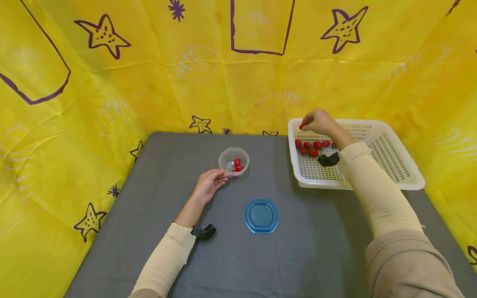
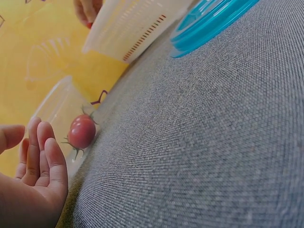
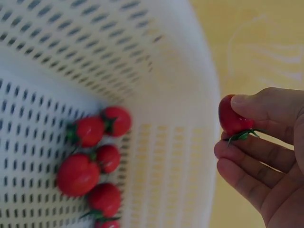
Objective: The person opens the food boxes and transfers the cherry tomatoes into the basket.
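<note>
My right hand (image 1: 321, 123) pinches a cherry tomato (image 3: 232, 116) between thumb and fingers, above the far left rim of the white basket (image 1: 406, 165). Green sepals show on the tomato in the right wrist view. Several more cherry tomatoes (image 1: 314, 152) lie in the basket's left part. At the left, my left hand (image 1: 210, 184) is at the near side of a clear plastic container (image 1: 223, 159), its fingers loosely extended against it. Red cherry tomatoes (image 2: 81, 133) sit inside that container. Whether the left thumb touches the rim is hard to tell.
A blue lid (image 1: 261, 216) lies flat on the grey cloth-covered table (image 1: 298, 248), nearer to me than the container. Yellow patterned fabric (image 1: 149, 74) hangs behind and along both sides. My right forearm crosses over the basket, and a black wristband (image 1: 328, 160) shows beside it.
</note>
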{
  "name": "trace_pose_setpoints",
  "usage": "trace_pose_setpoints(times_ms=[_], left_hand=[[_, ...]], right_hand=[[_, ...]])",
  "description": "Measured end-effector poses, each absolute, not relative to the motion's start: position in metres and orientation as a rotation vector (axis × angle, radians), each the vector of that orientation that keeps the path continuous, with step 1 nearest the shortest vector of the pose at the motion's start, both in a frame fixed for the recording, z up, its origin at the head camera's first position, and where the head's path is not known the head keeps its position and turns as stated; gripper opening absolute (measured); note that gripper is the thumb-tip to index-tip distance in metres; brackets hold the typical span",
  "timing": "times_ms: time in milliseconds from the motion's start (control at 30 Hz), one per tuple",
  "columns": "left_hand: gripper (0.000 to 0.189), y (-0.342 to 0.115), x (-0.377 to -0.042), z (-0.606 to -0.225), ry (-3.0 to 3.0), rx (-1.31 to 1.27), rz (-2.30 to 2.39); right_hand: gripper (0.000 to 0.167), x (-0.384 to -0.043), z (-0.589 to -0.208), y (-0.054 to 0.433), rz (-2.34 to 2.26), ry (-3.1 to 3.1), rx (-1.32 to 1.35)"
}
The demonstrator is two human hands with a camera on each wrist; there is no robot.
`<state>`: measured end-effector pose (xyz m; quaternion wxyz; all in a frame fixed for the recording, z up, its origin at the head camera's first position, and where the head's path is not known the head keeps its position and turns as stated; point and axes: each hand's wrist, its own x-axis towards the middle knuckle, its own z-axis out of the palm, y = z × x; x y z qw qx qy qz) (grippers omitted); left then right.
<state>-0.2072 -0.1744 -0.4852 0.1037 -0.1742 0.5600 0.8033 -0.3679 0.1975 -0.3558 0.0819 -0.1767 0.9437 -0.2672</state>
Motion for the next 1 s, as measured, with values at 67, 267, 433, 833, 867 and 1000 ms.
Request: trace_pose_setpoints(times_ms=[67,267,433,833,867,1000], left_hand=[[0.007,-0.175,-0.207,-0.485,1.649,-0.511,2.37],[0.007,-0.175,-0.206,-0.485,1.646,-0.509,2.365],[0.005,-0.174,-0.207,-0.485,1.649,-0.514,2.37],[0.006,-0.175,-0.206,-0.486,1.65,-0.515,2.371],[0.007,-0.175,-0.206,-0.486,1.649,-0.514,2.372],[0.008,-0.176,-0.206,-0.487,1.647,-0.506,2.374]], right_hand=[[0.029,-0.369,-0.361,0.204,-0.781,2.815,-0.506],[0.028,-0.37,-0.373,0.219,-0.736,2.804,-0.441],[0.024,-0.37,-0.381,0.228,-0.68,2.832,-0.445],[0.017,-0.37,-0.395,0.247,-0.582,2.744,-0.335],[0.016,-0.371,-0.396,0.248,-0.581,2.736,-0.336],[0.013,-0.371,-0.4,0.255,-0.567,2.699,-0.349]])
